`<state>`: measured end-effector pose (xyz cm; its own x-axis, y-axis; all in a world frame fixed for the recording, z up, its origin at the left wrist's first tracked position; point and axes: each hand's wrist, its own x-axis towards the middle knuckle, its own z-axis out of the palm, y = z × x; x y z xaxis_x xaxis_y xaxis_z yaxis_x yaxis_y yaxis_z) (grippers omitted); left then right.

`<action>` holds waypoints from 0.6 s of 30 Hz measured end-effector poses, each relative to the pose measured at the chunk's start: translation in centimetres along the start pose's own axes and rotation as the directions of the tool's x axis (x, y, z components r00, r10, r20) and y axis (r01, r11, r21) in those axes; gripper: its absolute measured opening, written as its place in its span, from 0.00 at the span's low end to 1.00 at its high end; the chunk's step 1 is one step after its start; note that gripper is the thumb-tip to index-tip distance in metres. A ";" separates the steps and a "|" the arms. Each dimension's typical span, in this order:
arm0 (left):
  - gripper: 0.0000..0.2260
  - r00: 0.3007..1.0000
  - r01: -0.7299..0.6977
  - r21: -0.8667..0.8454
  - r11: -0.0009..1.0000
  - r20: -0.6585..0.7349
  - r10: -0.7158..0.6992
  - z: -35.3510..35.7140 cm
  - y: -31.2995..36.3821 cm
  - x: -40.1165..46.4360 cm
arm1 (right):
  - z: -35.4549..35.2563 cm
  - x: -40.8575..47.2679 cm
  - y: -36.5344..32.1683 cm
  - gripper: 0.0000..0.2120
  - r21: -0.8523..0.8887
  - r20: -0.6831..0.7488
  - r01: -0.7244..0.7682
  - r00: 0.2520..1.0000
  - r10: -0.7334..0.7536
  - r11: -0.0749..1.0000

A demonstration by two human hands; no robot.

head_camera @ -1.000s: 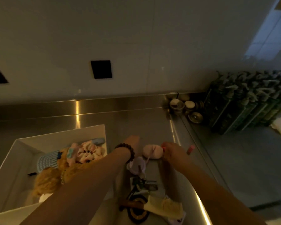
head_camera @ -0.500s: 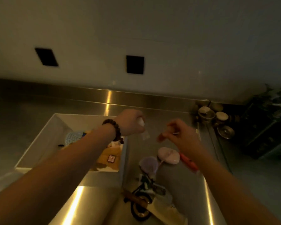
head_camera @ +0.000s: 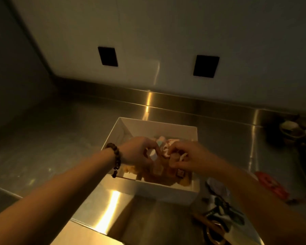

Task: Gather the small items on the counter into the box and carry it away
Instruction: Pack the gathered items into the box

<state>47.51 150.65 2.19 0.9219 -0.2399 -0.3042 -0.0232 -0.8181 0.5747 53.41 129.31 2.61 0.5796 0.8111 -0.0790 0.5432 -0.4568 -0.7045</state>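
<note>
Both hands, left hand (head_camera: 140, 152) and right hand (head_camera: 189, 158), pinch small items over the box (head_camera: 159, 128); more items (head_camera: 219, 206) remain on the bench (head_camera: 60, 138) right of the right hand.

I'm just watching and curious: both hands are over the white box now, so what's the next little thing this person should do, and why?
Probably let go of the small pieces so they drop in. Both the left hand and the right hand hover over the open white box, fingers curled around small light items. After that, likely reach right: a red item and a dark cluttered pile lie on the counter outside the box.
</note>
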 end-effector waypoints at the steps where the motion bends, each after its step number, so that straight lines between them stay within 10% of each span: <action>1: 0.13 0.999 -0.009 -0.012 1.000 0.044 0.009 0.4 -0.4 0.2 | 0.6 0.2 -0.1 0.15 -0.026 0.041 -0.028 0.999 0.029 0.999; 10: 0.18 0.976 -0.203 0.203 0.958 0.126 0.180 2.9 -2.6 3.3 | 4.2 0.9 -0.9 0.06 -0.211 0.069 -0.280 0.952 0.299 0.937; 18: 0.18 0.947 -0.320 0.167 0.932 0.075 0.312 4.3 -3.1 3.9 | 5.5 2.3 -2.1 0.21 -0.431 0.128 -0.440 0.834 0.536 0.788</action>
<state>49.54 150.00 -4.12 0.8372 -0.5213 -0.1655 -0.3816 -0.7734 0.5062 50.31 134.13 0.05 0.6968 0.4787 -0.5341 0.4350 -0.8742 -0.2158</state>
